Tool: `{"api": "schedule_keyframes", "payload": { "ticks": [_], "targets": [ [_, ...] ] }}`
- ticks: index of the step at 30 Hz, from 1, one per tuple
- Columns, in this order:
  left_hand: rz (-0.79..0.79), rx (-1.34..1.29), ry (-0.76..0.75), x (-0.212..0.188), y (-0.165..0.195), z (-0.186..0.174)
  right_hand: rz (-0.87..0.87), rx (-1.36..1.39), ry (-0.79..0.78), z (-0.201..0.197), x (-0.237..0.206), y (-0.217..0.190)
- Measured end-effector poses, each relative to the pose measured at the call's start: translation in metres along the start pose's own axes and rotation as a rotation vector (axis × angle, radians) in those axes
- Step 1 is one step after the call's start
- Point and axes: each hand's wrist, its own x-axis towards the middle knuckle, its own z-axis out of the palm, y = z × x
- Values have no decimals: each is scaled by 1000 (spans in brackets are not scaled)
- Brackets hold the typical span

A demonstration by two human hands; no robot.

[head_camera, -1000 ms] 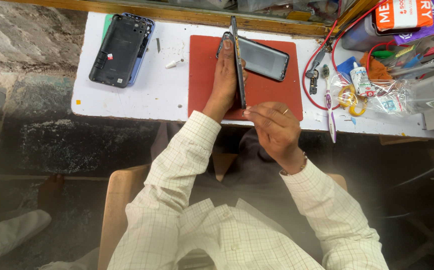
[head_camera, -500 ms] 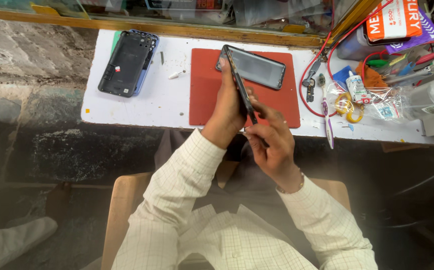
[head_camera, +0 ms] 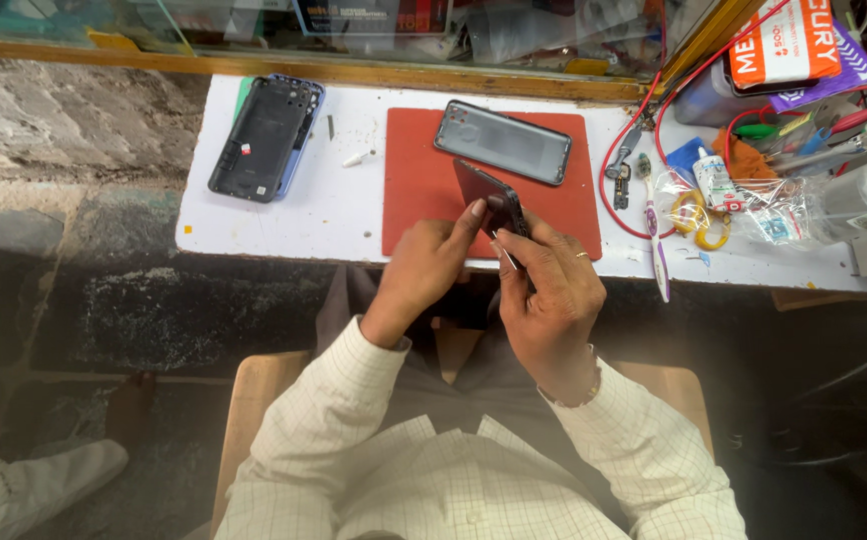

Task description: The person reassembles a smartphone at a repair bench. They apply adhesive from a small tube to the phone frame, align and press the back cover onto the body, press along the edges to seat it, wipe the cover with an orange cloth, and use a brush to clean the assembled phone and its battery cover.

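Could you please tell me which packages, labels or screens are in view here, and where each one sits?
Orange and white printed box: far right corner of the bench, rectangular.
Purple printed packet: tucked under that box, flat.
Small white bottle: right of the red mat, with a printed label.
Clear plastic bag: beside the bottle, crumpled.

shirt: cream long-sleeved cotton shirt, fine grid check, collar just below both wrists
cuffs: buttoned close at each wrist, left cuff, right cuff
left hand: bare, no jewellery visible
right hand: thin metal ring on one finger
trousers: grey-brown cloth, between the forearms
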Motion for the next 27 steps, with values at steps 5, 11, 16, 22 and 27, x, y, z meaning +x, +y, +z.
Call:
{"api": "schedule_keyframes", "payload": {
  "ticks": [5,11,16,22,27],
  "targets": [
    [736,-146,570,-8,15,0,150,81,-39,4,11,-11],
    [925,-770,194,29,23,7,274,341,-165,4,16,-16],
    [820,-806,209,52,16,13,458,896,-212,-6,25,10],
    [811,-778,183,61,17,9,395,859,-132,5,48,40],
    [802,-835,125,64,18,10,262,639,-85,15,56,37]
  ]
}}
